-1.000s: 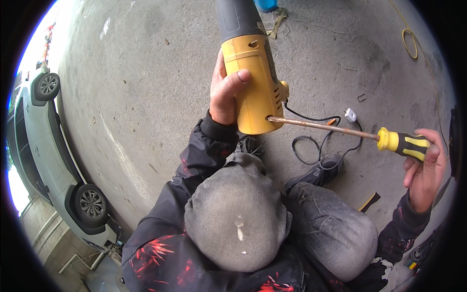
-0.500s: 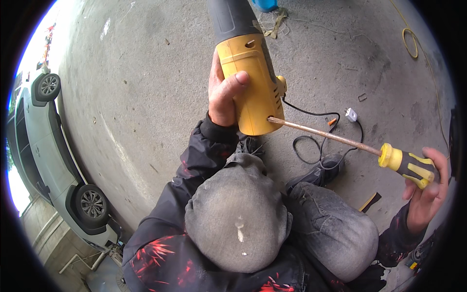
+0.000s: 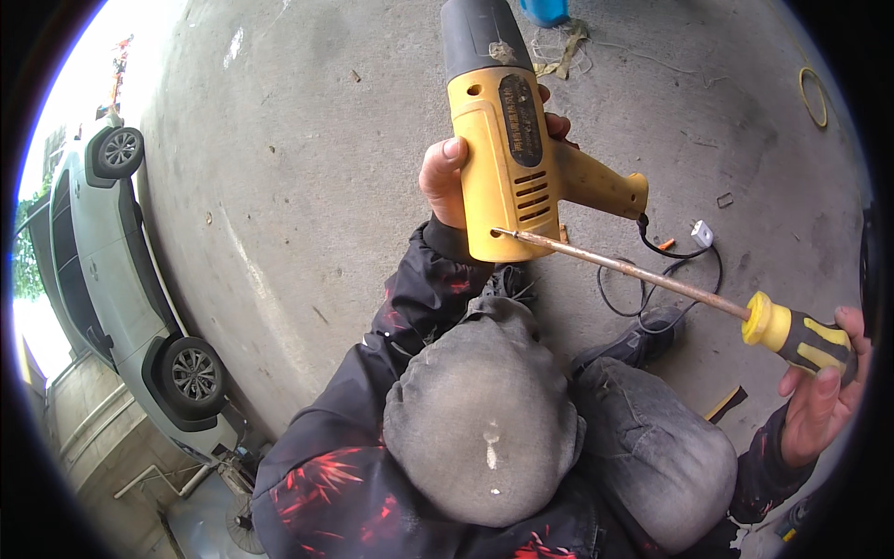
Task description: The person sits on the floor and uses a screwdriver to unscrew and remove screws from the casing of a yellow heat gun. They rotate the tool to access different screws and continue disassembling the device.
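Note:
My left hand (image 3: 444, 175) is wrapped round a yellow-and-black heat gun (image 3: 484, 168) at the top middle, thumb on its near side and fingertips showing behind it. Its handle sticks out to the right, with a black cable (image 3: 680, 253) running down from it to the floor. My right hand (image 3: 819, 401) at the lower right grips the yellow-and-black handle of a long screwdriver (image 3: 643, 271). The screwdriver's thin shaft slants up leftward, its tip at a small hole near the lower end of the housing.
A white plug (image 3: 702, 233) and an orange bit (image 3: 666, 244) lie on the concrete floor (image 3: 307, 140). A blue object (image 3: 545, 11) is at the top, a yellow hose coil (image 3: 812, 73) at right, a white car (image 3: 112, 261) at left. My knees (image 3: 484, 410) are below.
The heat gun and my left hand have shifted right and rolled, bringing the handle and vent side into view. My right hand has moved down and right with the screwdriver.

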{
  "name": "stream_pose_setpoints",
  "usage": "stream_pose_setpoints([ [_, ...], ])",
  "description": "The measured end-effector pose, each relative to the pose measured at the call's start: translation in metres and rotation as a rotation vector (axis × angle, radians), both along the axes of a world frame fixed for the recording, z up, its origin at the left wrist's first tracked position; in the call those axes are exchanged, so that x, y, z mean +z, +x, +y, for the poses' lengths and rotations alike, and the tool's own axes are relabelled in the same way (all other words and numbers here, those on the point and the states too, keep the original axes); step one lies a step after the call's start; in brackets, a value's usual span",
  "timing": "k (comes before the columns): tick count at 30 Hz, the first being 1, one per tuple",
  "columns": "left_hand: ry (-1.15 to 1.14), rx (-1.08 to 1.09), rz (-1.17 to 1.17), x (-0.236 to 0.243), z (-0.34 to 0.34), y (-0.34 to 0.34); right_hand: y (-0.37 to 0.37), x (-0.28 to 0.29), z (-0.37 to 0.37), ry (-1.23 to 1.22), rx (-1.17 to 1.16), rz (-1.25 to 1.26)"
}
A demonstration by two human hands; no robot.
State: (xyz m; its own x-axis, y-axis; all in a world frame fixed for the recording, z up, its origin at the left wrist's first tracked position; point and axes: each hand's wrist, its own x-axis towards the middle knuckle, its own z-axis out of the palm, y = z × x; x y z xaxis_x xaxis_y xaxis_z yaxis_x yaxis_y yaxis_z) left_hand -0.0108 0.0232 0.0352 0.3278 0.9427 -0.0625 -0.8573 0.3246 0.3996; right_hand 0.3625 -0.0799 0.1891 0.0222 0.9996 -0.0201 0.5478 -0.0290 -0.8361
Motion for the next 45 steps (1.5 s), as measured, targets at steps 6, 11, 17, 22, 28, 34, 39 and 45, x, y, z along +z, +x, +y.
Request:
stream_pose_setpoints([
  [6,-0.004,0.016,0.039,0.002,0.000,0.001,0.005,0.001,-0.002,0.001,0.001,-0.010],
  [11,0.013,0.011,0.056,0.003,0.001,0.001,0.011,0.003,-0.005,-0.003,0.008,-0.030],
  [17,0.061,-0.012,-0.001,-0.003,0.001,-0.001,0.022,0.009,-0.008,-0.022,0.024,-0.056],
  [22,0.137,-0.053,-0.103,-0.010,0.006,-0.002,0.031,0.015,-0.014,-0.055,0.053,-0.081],
  [28,0.031,-0.016,0.045,-0.001,0.000,-0.001,0.030,0.017,-0.014,-0.074,0.066,-0.093],
  [34,0.046,-0.026,0.082,0.004,0.002,0.001,0.015,0.026,-0.005,-0.019,0.086,-0.211],
  [39,0.053,-0.025,0.082,0.006,0.002,0.000,0.022,0.034,0.005,-0.095,0.246,-0.320],
  [45,0.065,-0.021,0.072,0.006,0.003,0.000,-0.014,0.041,0.021,-0.003,0.188,-0.296],
])
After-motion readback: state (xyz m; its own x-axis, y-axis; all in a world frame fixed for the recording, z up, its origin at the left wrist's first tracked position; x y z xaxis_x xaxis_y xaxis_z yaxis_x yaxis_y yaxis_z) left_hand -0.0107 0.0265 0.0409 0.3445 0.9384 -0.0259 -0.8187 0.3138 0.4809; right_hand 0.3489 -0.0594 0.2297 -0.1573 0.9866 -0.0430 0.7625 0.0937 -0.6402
